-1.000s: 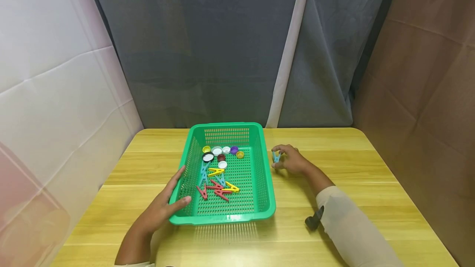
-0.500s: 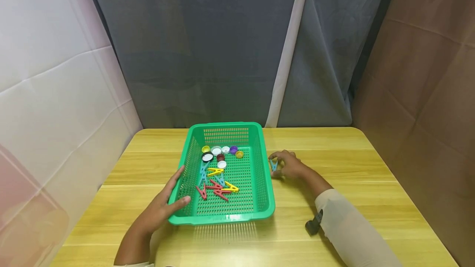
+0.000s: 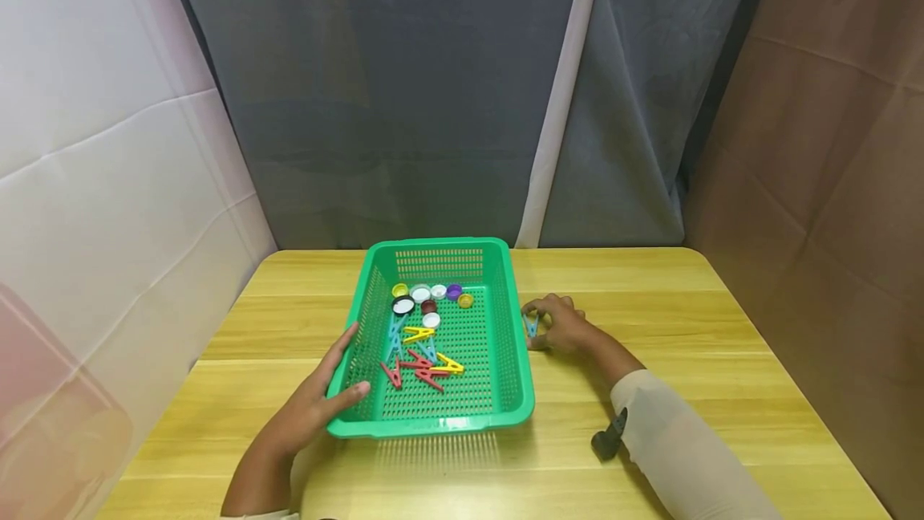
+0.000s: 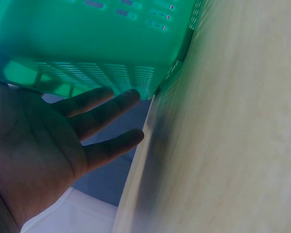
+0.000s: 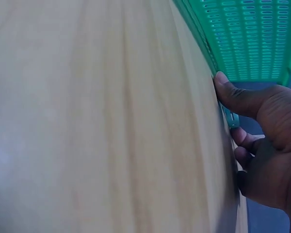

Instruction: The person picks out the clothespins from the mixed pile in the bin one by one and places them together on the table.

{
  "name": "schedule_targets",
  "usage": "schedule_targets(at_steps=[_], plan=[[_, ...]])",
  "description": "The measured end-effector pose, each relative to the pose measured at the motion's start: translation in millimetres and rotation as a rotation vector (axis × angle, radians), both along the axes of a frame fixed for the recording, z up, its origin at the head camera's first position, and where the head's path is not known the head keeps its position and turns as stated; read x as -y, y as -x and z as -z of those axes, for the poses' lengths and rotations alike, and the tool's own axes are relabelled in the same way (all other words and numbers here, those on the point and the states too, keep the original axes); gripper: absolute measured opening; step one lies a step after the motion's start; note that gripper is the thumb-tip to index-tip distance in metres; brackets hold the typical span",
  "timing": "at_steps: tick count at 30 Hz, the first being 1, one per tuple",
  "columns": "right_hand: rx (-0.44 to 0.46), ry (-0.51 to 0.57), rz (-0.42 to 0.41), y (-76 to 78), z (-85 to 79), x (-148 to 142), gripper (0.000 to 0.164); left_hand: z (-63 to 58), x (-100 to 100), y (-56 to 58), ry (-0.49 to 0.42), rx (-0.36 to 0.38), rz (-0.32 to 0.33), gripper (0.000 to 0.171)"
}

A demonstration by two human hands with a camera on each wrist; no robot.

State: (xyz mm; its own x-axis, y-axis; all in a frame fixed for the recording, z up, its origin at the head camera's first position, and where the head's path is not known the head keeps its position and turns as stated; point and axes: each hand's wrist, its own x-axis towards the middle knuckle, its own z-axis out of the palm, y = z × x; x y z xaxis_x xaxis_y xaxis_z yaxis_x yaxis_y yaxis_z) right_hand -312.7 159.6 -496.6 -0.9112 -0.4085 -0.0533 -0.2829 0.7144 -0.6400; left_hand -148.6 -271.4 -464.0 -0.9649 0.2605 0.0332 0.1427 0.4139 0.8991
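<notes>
A green plastic basket (image 3: 498, 416) stands on the wooden table. My left hand (image 3: 306, 404) rests at its left side, thumb over the rim. In the left wrist view, the left hand's straight fingers (image 4: 106, 114) lie spread along the outer wall. Right of the basket, my right hand (image 3: 566, 323) holds a light blue clothespin (image 3: 532, 326) between thumb and fingers, low at the table. The right wrist view shows one end of this clothespin (image 5: 233, 118) below the thumb; the rest is hidden.
Inside the basket lie several bottle caps, including a purple cap (image 3: 454, 292) and a black-rimmed cap (image 3: 403, 306). Nearer are red clothespins (image 3: 392, 375), yellow clothespins (image 3: 451, 364) and blue clothespins (image 3: 396, 339). Behind the table (image 3: 613, 267) hangs a grey curtain (image 3: 404, 103).
My right hand has shifted slightly toward me and left with the blue clothespin, closer to the basket's right wall. The left hand and basket have stayed put.
</notes>
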Motion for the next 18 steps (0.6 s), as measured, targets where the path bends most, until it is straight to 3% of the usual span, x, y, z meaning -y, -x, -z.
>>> schedule_targets(at_steps=[18], plan=[[0.014,0.012,-0.038,7.4,6.5,-5.6,0.061,0.1,-0.3,0.8,0.006,-0.003,-0.007,0.091]])
